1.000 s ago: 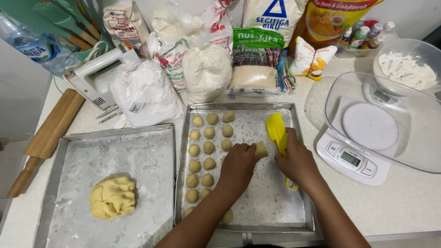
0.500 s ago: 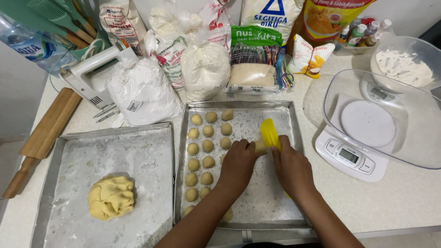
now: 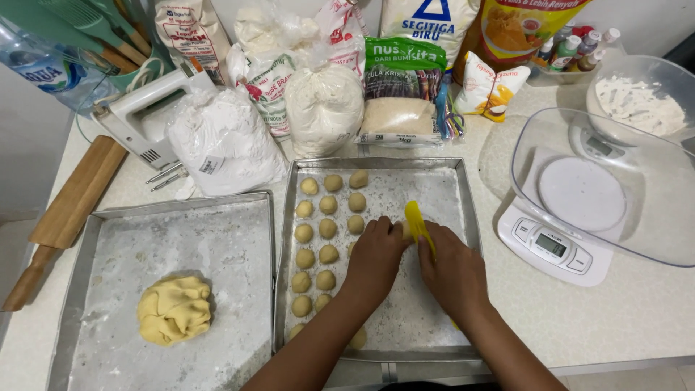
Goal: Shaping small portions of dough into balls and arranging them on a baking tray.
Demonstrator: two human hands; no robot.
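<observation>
I see small round dough balls (image 3: 327, 227) in rows in the floury metal tray (image 3: 467, 217). My right hand (image 3: 452, 271) grips a yellow scraper (image 3: 417, 223), blade up. My left hand (image 3: 376, 255) rests curled, fingertips at the scraper. A dough lump (image 3: 174, 309) sits in the left tray (image 3: 94, 239).

yellow scraper (image 3: 418, 226): lower part hidden under right hand (image 3: 455, 274) | left tray (image 3: 87, 246): bottom edge cut off

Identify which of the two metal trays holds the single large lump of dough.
The left tray: one big yellow dough lump sits in it, while the right tray holds rows of small balls.
</observation>
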